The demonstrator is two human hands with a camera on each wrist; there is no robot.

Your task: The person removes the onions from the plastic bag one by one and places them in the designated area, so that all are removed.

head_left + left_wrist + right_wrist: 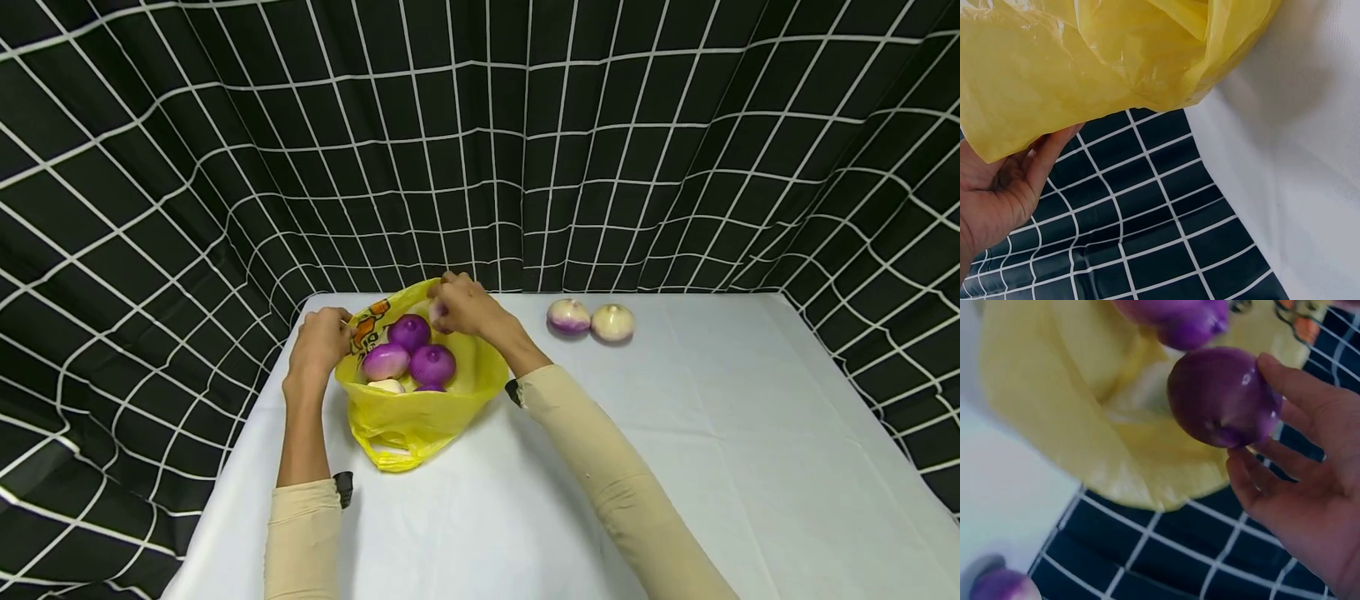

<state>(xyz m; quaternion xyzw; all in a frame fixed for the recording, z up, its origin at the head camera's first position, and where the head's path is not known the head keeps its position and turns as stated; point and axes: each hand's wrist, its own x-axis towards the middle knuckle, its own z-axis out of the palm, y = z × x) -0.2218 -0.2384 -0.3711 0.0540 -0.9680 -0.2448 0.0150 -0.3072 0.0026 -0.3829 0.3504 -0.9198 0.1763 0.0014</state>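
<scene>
In the head view a yellow plastic bag (420,421) stands with its mouth spread wide, and several purple-and-white turnips (432,365) lie inside. My left hand (318,340) pinches the bag's left rim; in the left wrist view the bag (1116,56) covers the fingertips of that hand (1004,194). At the bag's far right side, my right hand (468,307) is over the mouth, holding another turnip (1222,397) between thumb and fingers. In the right wrist view that turnip is glossy purple, close to the others in the bag.
Two more turnips, one purple and white (567,317) and one mostly white (613,323), sit side by side near the far edge, right of the bag. A white cloth covers the table (712,450). Black curtains with white grid lines (525,150) surround it at the back and sides.
</scene>
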